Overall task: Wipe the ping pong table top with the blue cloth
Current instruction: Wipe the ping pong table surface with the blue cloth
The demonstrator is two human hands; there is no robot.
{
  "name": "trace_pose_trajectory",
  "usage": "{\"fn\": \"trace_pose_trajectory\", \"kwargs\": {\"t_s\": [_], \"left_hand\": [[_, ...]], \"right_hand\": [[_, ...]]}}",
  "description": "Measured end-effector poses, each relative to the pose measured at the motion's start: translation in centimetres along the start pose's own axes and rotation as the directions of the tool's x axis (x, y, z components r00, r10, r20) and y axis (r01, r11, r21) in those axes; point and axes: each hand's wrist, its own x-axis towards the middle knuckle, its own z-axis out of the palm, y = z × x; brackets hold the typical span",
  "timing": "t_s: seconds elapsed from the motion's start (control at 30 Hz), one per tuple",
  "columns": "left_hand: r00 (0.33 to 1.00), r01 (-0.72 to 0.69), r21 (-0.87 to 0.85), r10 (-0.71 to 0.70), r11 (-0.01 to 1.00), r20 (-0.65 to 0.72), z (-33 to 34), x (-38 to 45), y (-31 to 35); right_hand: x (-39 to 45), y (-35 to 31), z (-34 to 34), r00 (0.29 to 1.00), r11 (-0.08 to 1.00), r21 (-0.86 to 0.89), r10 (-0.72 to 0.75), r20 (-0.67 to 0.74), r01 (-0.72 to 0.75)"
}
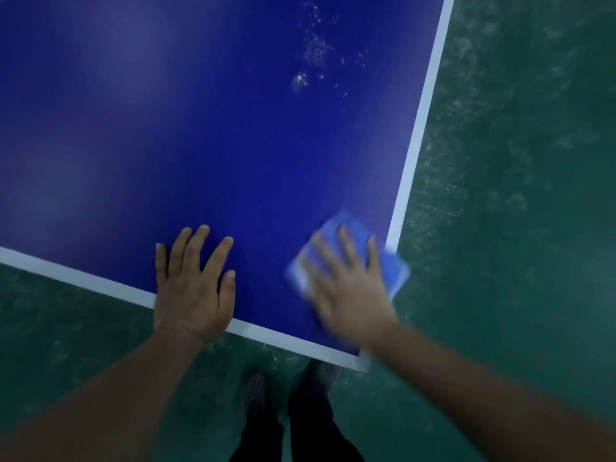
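The dark blue ping pong table top [206,135] with white border lines fills the upper left of the head view; its near right corner is in front of me. My right hand [346,288] lies flat with spread fingers on the light blue cloth [393,268], pressing it onto the table close to that corner; hand and cloth are motion-blurred. My left hand [193,288] rests flat on the table at the near edge, fingers straight, holding nothing. White dusty specks [313,51] mark the surface farther up near the right edge.
A scuffed green floor [516,161] surrounds the table on the right and below. My feet and dark trouser legs [293,415] stand just under the table's near corner.
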Motion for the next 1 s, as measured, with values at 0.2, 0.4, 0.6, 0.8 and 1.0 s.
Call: {"fn": "trace_pose_trajectory", "kwargs": {"t_s": [0.2,0.4,0.6,0.8,1.0], "left_hand": [[1.000,0.008,-0.012,-0.008,1.000,-0.010,-0.1,-0.1,0.0],[1.000,-0.010,-0.039,0.009,0.999,-0.028,-0.2,-0.1,0.0],[1.000,-0.017,-0.029,0.017,0.999,-0.013,-0.3,-0.1,-0.2],[1.000,-0.021,-0.007,0.021,1.000,0.007,-0.3,0.1,-0.2],[1.000,-0.013,0.044,0.012,0.999,0.025,-0.3,0.1,-0.2]], "right_hand": [[1.6,6.2,-1.6,0.888,0.894,-0.057,-0.432,0.160,0.445],[15.0,11.3,-4.1,0.902,0.901,0.056,0.432,-0.004,-0.431],[2.8,-1.9,0.8,0.991,0.989,-0.058,-0.134,0.023,0.135],[7.8,9.7,-3.1,0.990,0.990,-0.081,0.118,0.073,-0.112],[15.2,5.2,-2.6,0.882,0.882,0.008,0.472,-0.018,-0.472]]}}
